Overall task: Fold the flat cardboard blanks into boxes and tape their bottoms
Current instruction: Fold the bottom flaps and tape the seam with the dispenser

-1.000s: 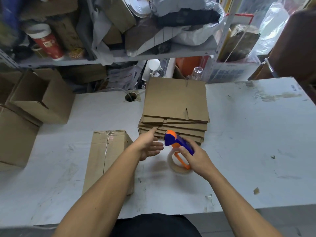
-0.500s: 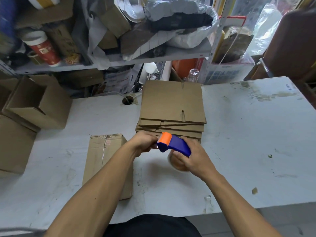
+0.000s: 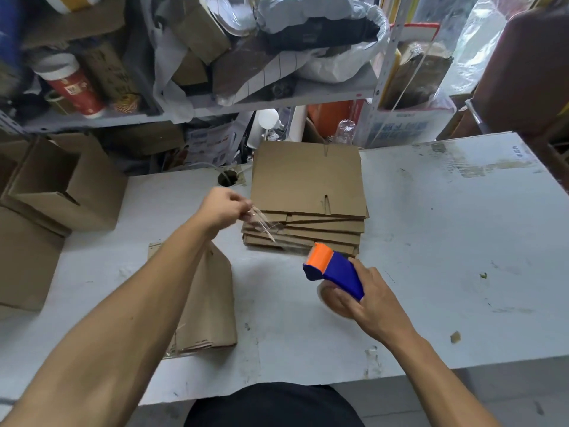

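Observation:
A stack of flat cardboard blanks (image 3: pixel 308 183) lies at the middle back of the white table (image 3: pixel 446 241). My right hand (image 3: pixel 369 306) grips a blue and orange tape dispenser (image 3: pixel 332 271) with its roll of clear tape, just in front of the stack. My left hand (image 3: pixel 223 208) pinches the free end of the clear tape (image 3: pixel 261 224), stretched out up and left from the dispenser. A folded, taped box (image 3: pixel 206 303) lies on its side under my left forearm.
Two open cardboard boxes (image 3: pixel 61 186) stand at the table's left edge. A cluttered shelf (image 3: pixel 215 109) with bags and a red cup rises behind the table. A cable hole (image 3: pixel 227 178) sits left of the stack. Small scraps lie on the right.
My left hand took hold of the tape end at the dispenser and pulled it up and left. My right hand moved the dispenser right and toward me, drawing out a strip.

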